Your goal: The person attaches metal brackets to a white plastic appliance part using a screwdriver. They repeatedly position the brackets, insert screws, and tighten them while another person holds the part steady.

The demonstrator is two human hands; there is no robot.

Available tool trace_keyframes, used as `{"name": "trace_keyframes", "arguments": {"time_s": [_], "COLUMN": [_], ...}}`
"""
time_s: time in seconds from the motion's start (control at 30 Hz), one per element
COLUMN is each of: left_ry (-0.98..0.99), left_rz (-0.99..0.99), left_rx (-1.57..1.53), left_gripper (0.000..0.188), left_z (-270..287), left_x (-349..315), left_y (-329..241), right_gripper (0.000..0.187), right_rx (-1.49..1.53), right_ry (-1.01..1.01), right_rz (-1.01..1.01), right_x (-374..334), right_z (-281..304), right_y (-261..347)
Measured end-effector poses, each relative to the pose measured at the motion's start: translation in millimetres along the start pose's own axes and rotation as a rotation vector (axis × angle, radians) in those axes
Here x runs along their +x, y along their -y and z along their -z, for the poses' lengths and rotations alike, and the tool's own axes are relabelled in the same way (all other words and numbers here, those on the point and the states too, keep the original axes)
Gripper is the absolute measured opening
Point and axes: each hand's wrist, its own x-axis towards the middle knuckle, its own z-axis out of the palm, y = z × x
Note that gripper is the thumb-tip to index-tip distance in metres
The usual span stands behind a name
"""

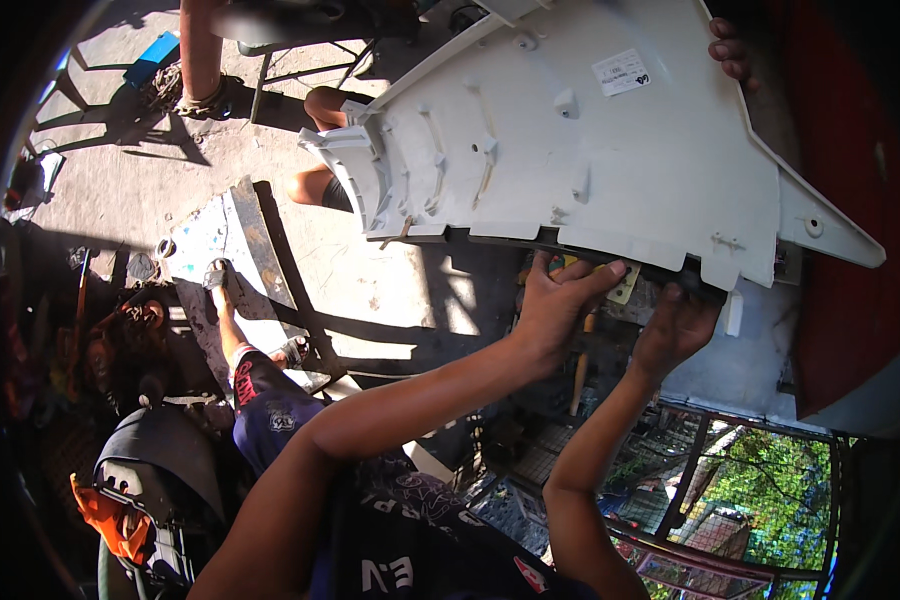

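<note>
A large white molded plastic panel [620,160] hangs before me with its ribbed, studded inner side showing and a paper label [620,73] on it. Along its lower edge runs a thin black trim strip [515,241], partly behind the panel's tabs. My left hand [560,308] is closed on this strip near the middle of the edge, fingers bent and thumb against it. Farther right, my right hand [678,330] pinches the strip close to its right end; some fingertips are hidden behind it. Another person's hand [730,50] grips the panel's upper right edge.
Another person's bent legs [315,188] show behind the panel's left end. A paint-stained board [220,240] lies by my sandaled foot [215,275]. At lower left is a dark rounded shell [165,450] with an orange cloth [110,518]. A red surface [850,330] stands at right.
</note>
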Motion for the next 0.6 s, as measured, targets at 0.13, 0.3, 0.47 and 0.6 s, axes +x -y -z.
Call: {"name": "trace_keyframes", "arguments": {"time_s": [0.13, 0.3, 0.47, 0.6], "left_ry": [0.016, -0.065, -0.044, -0.007], "left_rz": [-0.112, 0.062, 0.094, 0.101], "left_rx": [0.202, -0.161, -0.149, -0.153], "left_gripper": [0.075, 0.074, 0.072, 0.071], "left_z": [2, -22, -26, -20], "left_x": [5, -16, -28, -28], "left_y": [2, -17, -17, -9], "right_gripper": [0.051, 0.066, 0.075, 0.076], "right_rx": [0.017, -0.059, -0.013, -0.021], "right_ry": [-0.029, -0.115, -0.090, -0.068], "right_rz": [-0.033, -0.005, -0.011, 0.008], "right_x": [-1, 1, -3, -5], "right_z": [-6, -4, 5, 14], "right_y": [9, 11, 17, 15]}}
